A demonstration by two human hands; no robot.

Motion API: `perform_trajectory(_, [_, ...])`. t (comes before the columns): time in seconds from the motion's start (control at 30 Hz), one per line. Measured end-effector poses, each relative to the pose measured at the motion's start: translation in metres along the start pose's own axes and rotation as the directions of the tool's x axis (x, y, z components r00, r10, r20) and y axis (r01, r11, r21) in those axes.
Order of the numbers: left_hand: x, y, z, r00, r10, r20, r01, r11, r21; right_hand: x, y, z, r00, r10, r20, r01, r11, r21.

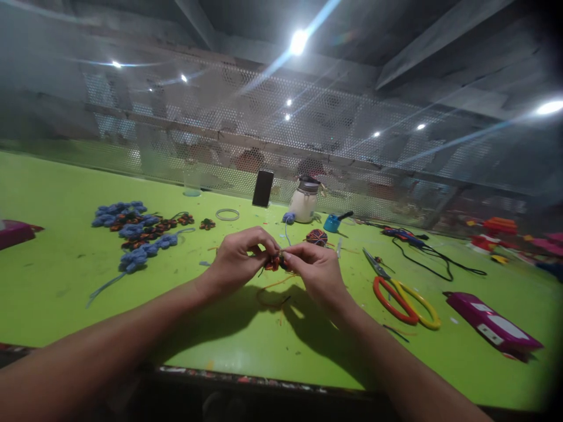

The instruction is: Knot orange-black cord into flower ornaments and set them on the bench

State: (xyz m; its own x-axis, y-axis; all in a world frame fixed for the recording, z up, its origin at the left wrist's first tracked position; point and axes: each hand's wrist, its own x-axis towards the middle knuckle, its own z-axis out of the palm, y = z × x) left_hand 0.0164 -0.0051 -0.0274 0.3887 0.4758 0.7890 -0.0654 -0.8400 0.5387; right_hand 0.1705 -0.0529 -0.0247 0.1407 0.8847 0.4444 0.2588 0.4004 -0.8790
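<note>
Over the middle of the green table, a small orange-and-dark yarn flower (273,264) is pinched between my two hands. My left hand (240,255) grips its left side with thumb and forefinger. On the opposite side my right hand (319,268) pinches its edge, fingertips close to the left ones. The fingers partly hide the flower. Below hangs or lies an orange yarn strand (275,287). Just behind the hands sits a multicoloured yarn ball (316,237). A bundle of blue yarn flowers (134,258) and dark-orange ones lies to the left, with a single dark-orange flower (207,224) apart from it.
Scissors (407,302) with orange and yellow handles lie at right, beside a purple power strip (492,322). Behind stand a phone (263,189), a lidded jar (304,202) and a blue pot (331,223). A black cord (433,258) curls at back right. Perforated metal panels border the table.
</note>
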Motion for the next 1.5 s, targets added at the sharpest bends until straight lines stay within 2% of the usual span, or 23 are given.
perform_trajectory(0.13, [0.002,0.004,-0.001,0.999,-0.026,-0.023,0.023,0.994,-0.104,0.000,0.001,-0.003,0.999,-0.021,-0.037,0.020,0.999,-0.042])
perform_trajectory(0.23, [0.003,0.007,-0.003,0.999,0.030,-0.030,-0.032,0.998,-0.056,0.002,0.001,-0.005,0.996,-0.034,-0.081,0.027,0.996,-0.079])
perform_trajectory(0.33, [0.004,0.009,-0.005,0.999,0.053,0.011,-0.053,0.998,-0.019,0.004,0.001,-0.007,0.992,-0.027,-0.124,0.015,0.995,-0.096])
perform_trajectory(0.5, [0.005,0.009,-0.006,0.997,0.040,0.071,-0.036,0.997,-0.061,0.005,0.001,-0.006,0.989,-0.007,-0.148,-0.007,0.996,-0.089])
perform_trajectory(0.6, [0.005,0.007,-0.006,0.997,-0.008,0.080,0.017,0.994,-0.107,0.006,0.002,-0.006,0.989,0.010,-0.145,-0.019,0.998,-0.060])
perform_trajectory(0.7, [0.006,0.005,-0.006,0.988,-0.129,0.089,0.146,0.963,-0.226,0.006,0.004,-0.007,0.991,0.003,-0.135,-0.011,0.998,-0.054])
perform_trajectory(0.8, [0.009,0.002,-0.007,0.939,-0.317,0.130,0.342,0.848,-0.406,0.006,0.004,-0.008,0.993,-0.074,-0.091,0.064,0.992,-0.104])
perform_trajectory(0.97, [0.009,-0.012,-0.011,0.791,-0.572,0.217,0.592,0.624,-0.511,0.005,0.006,-0.009,0.978,-0.207,0.027,0.207,0.947,-0.245])
perform_trajectory(1.07, [0.008,-0.019,-0.012,0.712,-0.639,0.291,0.673,0.503,-0.542,0.004,0.008,-0.008,0.979,-0.198,0.041,0.202,0.954,-0.222])
perform_trajectory(1.2, [0.007,-0.017,-0.007,0.637,-0.627,0.448,0.748,0.363,-0.556,0.004,0.009,-0.005,0.996,-0.082,0.036,0.085,0.991,-0.100])
perform_trajectory(1.3, [0.006,-0.012,-0.002,0.631,-0.579,0.517,0.762,0.337,-0.552,0.005,0.007,-0.002,1.000,0.023,0.011,-0.023,0.999,-0.024])
perform_trajectory(1.43, [0.004,-0.009,0.001,0.668,-0.528,0.525,0.743,0.428,-0.515,0.007,0.006,-0.002,0.992,0.128,-0.020,-0.127,0.991,0.052])
perform_trajectory(1.5, [0.004,-0.009,0.002,0.663,-0.526,0.532,0.748,0.436,-0.501,0.009,0.007,-0.004,0.986,0.166,-0.018,-0.163,0.982,0.094])
